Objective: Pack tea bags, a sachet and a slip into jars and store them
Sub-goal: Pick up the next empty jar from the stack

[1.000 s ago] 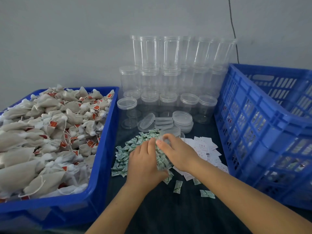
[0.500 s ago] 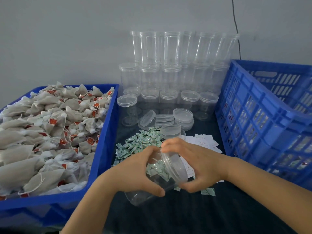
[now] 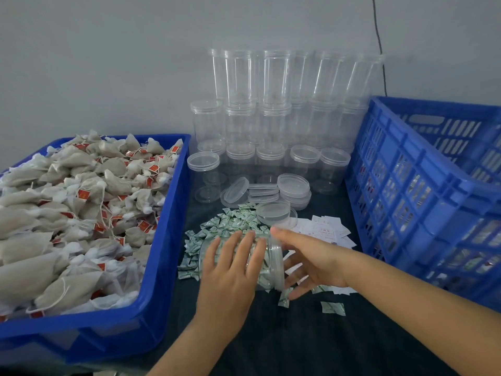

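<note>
While the left hand (image 3: 230,270) lay with straight fingers across a clear plastic jar (image 3: 267,263) tipped on its side, the right hand (image 3: 311,261) hovered spread wide at its lidded end, gripping nothing. Smooth and round, the jar could roll off and scatter the crinkly green sachets (image 3: 230,223). Farther off lay thin paper slips (image 3: 322,230), soft mesh tea bags (image 3: 81,202) and stacked transparent jars (image 3: 273,109).
</note>
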The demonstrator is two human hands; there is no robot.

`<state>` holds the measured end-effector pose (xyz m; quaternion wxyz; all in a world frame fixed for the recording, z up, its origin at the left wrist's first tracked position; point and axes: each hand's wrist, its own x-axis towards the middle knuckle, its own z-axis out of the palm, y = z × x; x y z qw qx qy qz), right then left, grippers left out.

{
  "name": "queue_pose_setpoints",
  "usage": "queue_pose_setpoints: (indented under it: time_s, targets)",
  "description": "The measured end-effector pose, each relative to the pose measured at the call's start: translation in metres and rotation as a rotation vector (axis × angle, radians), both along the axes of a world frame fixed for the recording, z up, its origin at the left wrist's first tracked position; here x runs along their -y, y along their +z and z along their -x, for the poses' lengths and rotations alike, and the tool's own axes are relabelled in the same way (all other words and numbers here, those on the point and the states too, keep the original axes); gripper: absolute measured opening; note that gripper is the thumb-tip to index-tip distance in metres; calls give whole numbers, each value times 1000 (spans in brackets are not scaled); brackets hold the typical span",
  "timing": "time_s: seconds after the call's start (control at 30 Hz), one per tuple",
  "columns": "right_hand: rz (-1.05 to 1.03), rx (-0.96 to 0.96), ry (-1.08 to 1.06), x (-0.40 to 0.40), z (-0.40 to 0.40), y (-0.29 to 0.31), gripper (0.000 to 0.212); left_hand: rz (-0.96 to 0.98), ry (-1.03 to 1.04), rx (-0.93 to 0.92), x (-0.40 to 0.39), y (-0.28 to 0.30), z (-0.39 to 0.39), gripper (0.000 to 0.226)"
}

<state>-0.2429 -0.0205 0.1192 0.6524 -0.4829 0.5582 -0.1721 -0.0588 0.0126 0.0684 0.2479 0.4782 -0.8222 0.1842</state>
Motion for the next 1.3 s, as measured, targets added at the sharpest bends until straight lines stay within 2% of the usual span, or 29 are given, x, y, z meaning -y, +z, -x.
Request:
queue_pose_setpoints:
  time_s: [0.07, 0.13, 0.3, 0.4, 0.57, 0.7, 0.87, 1.07, 1.2, 1.3]
  targets:
    - [77, -13, 17, 0, -3, -5, 54, 19, -2, -8, 1, -6, -2, 86]
    - [194, -67, 56, 2, -2, -8, 44, -10, -5, -39, 2, -8, -4, 90]
    - [444, -148, 218, 10, 4, -5, 63, -183, -16, -191, 5, -6, -9, 91]
    - [597, -237, 299, 20, 11, 1, 70, -311, 23, -377, 9, -6, -14, 90]
    - [681, -157, 26, 47, 19, 17, 70, -463, 72, -673, 15, -1, -21, 96]
    - [815, -127, -262, 83, 19, 16, 66, -520, 77, -748, 19, 0, -20, 99]
    - [892, -100, -483, 130, 8, 10, 62, -555, 43, -833, 23, -2, -20, 103]
    - [788, -323, -561, 145, -2, -46, 66, -548, 41, -918, 25, -6, -20, 107]
    - [730, -579, -538, 143, -3, -72, 67, -567, 44, -953, 28, -8, -21, 108]
    - [754, -638, -538, 140, -1, -78, 68, -568, 36, -985, 28, -10, -20, 101]
